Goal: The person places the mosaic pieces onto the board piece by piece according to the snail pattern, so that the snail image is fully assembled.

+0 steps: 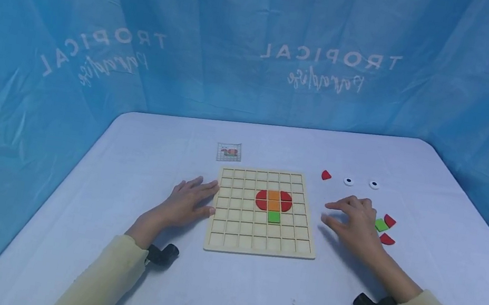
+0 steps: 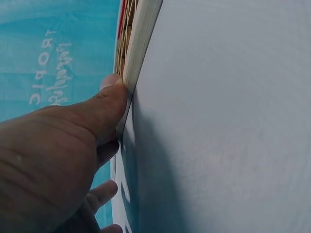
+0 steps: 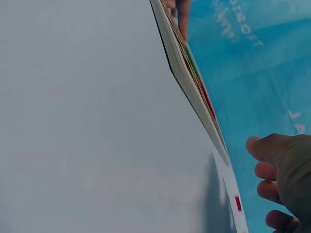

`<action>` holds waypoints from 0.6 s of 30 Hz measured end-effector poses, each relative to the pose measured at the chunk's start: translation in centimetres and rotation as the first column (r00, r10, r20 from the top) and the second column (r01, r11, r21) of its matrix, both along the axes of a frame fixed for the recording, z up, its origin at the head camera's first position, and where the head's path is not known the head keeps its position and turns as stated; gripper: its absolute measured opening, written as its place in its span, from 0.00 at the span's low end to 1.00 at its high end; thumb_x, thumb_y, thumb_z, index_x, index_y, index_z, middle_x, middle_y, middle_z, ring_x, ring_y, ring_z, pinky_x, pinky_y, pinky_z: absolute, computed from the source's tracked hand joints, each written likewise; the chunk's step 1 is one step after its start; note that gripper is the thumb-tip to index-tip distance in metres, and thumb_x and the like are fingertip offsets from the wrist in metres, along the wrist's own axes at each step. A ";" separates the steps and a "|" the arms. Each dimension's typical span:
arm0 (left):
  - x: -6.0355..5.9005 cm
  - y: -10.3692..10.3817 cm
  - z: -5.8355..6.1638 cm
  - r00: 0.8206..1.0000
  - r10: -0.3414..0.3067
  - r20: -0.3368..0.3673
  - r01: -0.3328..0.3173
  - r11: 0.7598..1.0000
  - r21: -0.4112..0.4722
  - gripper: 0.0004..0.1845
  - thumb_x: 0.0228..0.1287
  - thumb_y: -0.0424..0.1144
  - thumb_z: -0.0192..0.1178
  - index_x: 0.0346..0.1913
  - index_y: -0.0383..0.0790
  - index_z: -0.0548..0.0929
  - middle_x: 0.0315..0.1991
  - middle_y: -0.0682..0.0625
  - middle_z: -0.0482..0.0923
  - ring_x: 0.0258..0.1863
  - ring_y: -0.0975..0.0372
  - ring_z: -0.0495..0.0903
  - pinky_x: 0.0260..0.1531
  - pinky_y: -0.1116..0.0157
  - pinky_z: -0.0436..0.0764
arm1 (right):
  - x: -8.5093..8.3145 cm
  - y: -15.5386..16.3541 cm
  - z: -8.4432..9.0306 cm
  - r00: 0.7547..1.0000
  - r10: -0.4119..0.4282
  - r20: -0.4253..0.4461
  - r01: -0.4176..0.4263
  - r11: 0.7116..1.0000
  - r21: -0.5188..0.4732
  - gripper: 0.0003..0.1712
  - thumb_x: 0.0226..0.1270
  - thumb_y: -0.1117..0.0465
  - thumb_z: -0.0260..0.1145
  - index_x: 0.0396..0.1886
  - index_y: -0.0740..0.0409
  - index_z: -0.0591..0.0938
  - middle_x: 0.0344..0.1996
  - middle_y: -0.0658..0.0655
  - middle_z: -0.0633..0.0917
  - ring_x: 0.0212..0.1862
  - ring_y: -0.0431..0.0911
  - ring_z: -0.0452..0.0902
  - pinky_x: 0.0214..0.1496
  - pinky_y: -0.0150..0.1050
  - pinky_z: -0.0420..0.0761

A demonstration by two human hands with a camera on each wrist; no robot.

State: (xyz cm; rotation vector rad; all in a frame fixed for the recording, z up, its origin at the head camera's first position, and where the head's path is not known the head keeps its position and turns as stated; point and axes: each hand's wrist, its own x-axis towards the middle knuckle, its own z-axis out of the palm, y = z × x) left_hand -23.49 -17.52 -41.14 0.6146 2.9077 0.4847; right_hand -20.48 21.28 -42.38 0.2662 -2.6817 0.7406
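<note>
A wooden grid board [image 1: 232, 227] lies on the white table, with orange squares [image 1: 274, 200] between red rounded pieces [image 1: 262, 199] and a green square [image 1: 274, 217] below them. My left hand [image 1: 188, 202] rests at the board's left edge, fingers extended; in the left wrist view its thumb [image 2: 112, 97] touches the board's side [image 2: 141, 46]. To the right of the board hovers my right hand [image 1: 355, 226], thumb and index finger apart with nothing between them. Beside it lie a loose green square [image 1: 380, 225] and two red quarter-round pieces [image 1: 387, 239], the green one partly hidden by the hand.
Behind the board sits a small picture card [image 1: 229, 152] with a grid drawing. Another red piece [image 1: 326, 175] and two white eye discs [image 1: 374, 185] lie at the back right. Blue printed curtains [image 1: 255, 85] hang around the table [image 1: 249, 302].
</note>
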 end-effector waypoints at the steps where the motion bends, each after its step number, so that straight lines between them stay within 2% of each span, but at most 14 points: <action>1: 0.0 0.0 0.0 1.000 0.002 0.002 -0.002 1.000 0.002 0.34 0.66 0.53 0.55 0.71 0.48 0.61 0.74 0.53 0.56 0.75 0.47 0.47 0.71 0.39 0.44 | 0.1 0.6 0.0 1.000 -0.017 0.002 0.017 1.000 0.001 0.20 0.50 0.57 0.75 0.44 0.58 0.86 0.40 0.59 0.79 0.49 0.54 0.63 0.42 0.47 0.62; 6: 0.0 -0.1 0.0 1.000 0.002 -0.004 -0.002 1.000 0.009 0.34 0.65 0.53 0.56 0.71 0.47 0.61 0.74 0.52 0.57 0.75 0.46 0.47 0.71 0.39 0.44 | 0.8 3.5 0.1 0.995 -0.096 -0.001 0.096 0.995 -0.005 0.18 0.52 0.58 0.74 0.44 0.60 0.85 0.39 0.61 0.78 0.49 0.57 0.62 0.40 0.47 0.59; 12: -0.1 -0.1 -0.2 1.000 -0.004 -0.010 0.004 1.000 0.005 0.34 0.66 0.53 0.55 0.71 0.48 0.61 0.74 0.52 0.57 0.75 0.47 0.47 0.71 0.39 0.44 | 1.7 7.4 0.3 0.990 -0.142 -0.016 0.142 0.990 -0.021 0.18 0.55 0.62 0.71 0.45 0.64 0.84 0.40 0.65 0.77 0.50 0.61 0.61 0.40 0.51 0.57; 18: 0.0 0.0 -0.1 1.000 0.002 0.001 -0.002 1.000 0.000 0.34 0.66 0.53 0.55 0.72 0.48 0.61 0.74 0.52 0.56 0.75 0.46 0.46 0.71 0.39 0.43 | 2.2 10.6 0.2 0.972 -0.227 0.061 0.229 0.973 -0.034 0.20 0.61 0.59 0.67 0.49 0.66 0.81 0.48 0.72 0.74 0.55 0.67 0.58 0.45 0.61 0.58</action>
